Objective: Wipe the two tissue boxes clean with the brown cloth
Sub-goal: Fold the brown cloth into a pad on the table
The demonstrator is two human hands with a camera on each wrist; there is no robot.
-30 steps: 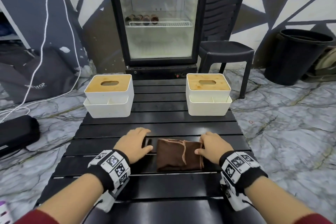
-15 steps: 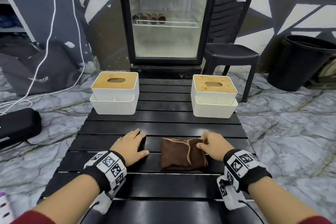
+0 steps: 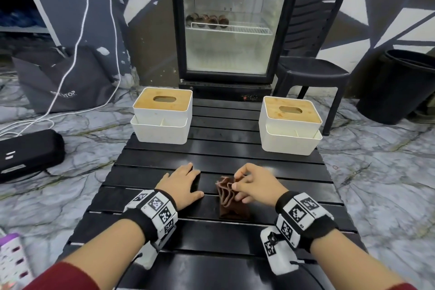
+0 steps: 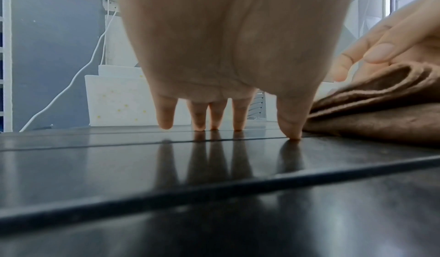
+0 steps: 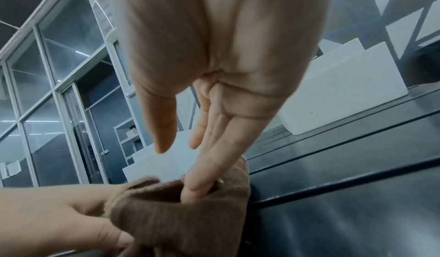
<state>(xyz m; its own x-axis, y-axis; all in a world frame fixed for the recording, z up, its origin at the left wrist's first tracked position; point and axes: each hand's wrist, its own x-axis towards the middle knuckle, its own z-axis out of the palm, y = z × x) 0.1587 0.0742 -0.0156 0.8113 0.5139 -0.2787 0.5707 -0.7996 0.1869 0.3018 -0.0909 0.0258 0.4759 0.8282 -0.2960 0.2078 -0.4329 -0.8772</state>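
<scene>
Lying on the near-middle slats of the black surface (image 3: 216, 155), the brown cloth (image 3: 231, 205) is a folded bundle with its far end lifted and the layered edges fanned open. Right hand (image 3: 255, 183): the grip is clamped on that raised end, thumb and fingertips pinching the folds; in the right wrist view one finger (image 5: 204, 174) is tucked into an open fold of the cloth (image 5: 181, 219), and the far fingers are blurred. Left hand (image 3: 182, 183): flat on the surface just left of the cloth, fingers apart and straight, holding nothing; in the left wrist view the fingertips (image 4: 291, 127) touch the slats, the thumb tip just beside the cloth's edge (image 4: 381, 122); contact there cannot be told. Left tissue box (image 3: 162, 116): white, wooden lid with an oval slot, upright at the far-left corner of the surface. Right tissue box (image 3: 290, 125): same build, upright at the far-right corner. Both boxes stand well apart from the cloth and from both hands. Beyond the far edge, on the floor: a glass-door fridge (image 3: 231, 21) and a black plastic chair (image 3: 313, 70) to its right. Both wrists carry bands with printed square markers.
</scene>
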